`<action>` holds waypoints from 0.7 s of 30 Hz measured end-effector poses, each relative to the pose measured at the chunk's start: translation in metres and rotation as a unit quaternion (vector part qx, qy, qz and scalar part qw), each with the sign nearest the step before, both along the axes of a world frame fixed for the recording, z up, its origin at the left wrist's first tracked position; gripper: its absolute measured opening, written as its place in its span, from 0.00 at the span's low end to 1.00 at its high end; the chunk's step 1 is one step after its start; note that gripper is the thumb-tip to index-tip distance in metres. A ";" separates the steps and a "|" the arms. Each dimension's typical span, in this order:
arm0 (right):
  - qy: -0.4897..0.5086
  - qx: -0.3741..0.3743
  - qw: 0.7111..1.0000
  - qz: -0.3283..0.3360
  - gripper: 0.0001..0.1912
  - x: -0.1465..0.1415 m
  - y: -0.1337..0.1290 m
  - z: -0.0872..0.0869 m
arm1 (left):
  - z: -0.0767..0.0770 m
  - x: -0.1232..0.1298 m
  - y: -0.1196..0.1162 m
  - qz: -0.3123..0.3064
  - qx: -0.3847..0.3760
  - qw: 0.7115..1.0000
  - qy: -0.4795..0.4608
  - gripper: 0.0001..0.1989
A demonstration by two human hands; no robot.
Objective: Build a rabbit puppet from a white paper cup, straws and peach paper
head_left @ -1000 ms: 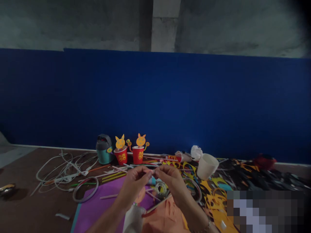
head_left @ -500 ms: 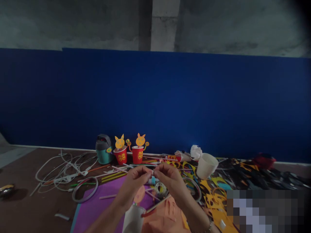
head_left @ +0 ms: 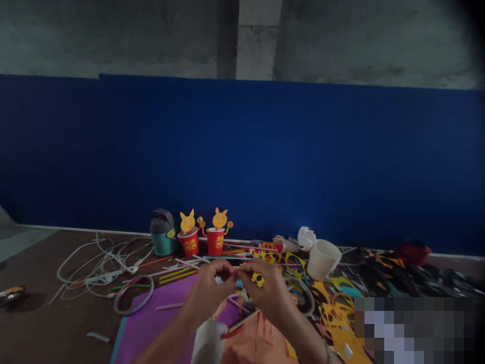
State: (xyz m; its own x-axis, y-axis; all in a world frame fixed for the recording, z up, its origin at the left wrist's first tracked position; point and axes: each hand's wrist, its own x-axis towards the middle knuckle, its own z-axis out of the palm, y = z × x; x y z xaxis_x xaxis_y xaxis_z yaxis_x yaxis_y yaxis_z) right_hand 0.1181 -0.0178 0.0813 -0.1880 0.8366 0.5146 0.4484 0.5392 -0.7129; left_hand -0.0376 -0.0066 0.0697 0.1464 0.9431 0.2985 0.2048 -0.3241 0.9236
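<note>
My left hand [head_left: 212, 289] and my right hand [head_left: 266, 286] meet at the fingertips above the middle of the craft materials. Both are pinched closed; whatever lies between the fingertips is too small to make out. Below them a white paper cup [head_left: 209, 339] stands on purple paper [head_left: 157, 323], beside orange paper [head_left: 253, 344]. Partly hidden behind my right hand is a roll of tape [head_left: 248, 298]. Farther back stand two red cups, a left one [head_left: 189, 243] and a right one [head_left: 215, 242], each with an orange cat-like paper head and paper arms.
A teal and grey container [head_left: 163, 237] stands left of the red cups, near tangled white cables [head_left: 102, 265]. To the right are a white cup [head_left: 323, 260], crumpled white paper [head_left: 306, 238] and yellow-orange cut paper [head_left: 343, 331]. A blue panel [head_left: 242, 151] rises behind.
Both hands have turned slightly, and their fingertips are now closer together. The round orange paper piece seen beside my left wrist above the white paper cup is now hidden.
</note>
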 end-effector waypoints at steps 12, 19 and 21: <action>0.000 0.037 0.998 -0.049 0.08 -0.011 0.002 -0.014 | -0.013 0.003 0.007 0.011 -0.060 0.997 -0.055 0.07; 0.147 -0.080 0.985 -0.038 0.09 -0.009 0.006 -0.009 | -0.008 0.002 0.005 -0.011 -0.097 0.989 -0.106 0.08; 0.159 -0.090 0.982 -0.038 0.09 -0.009 0.006 -0.010 | -0.010 0.001 0.005 -0.018 -0.102 0.988 -0.115 0.08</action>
State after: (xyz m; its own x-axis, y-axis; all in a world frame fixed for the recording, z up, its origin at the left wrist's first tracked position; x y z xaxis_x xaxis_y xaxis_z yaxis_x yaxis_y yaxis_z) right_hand 0.1090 -0.0119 0.0717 0.0254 0.9251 0.3788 0.2218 0.3642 -0.9045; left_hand -0.0362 -0.0012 0.0593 0.1325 0.9824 0.1317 -0.0258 -0.1294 0.9913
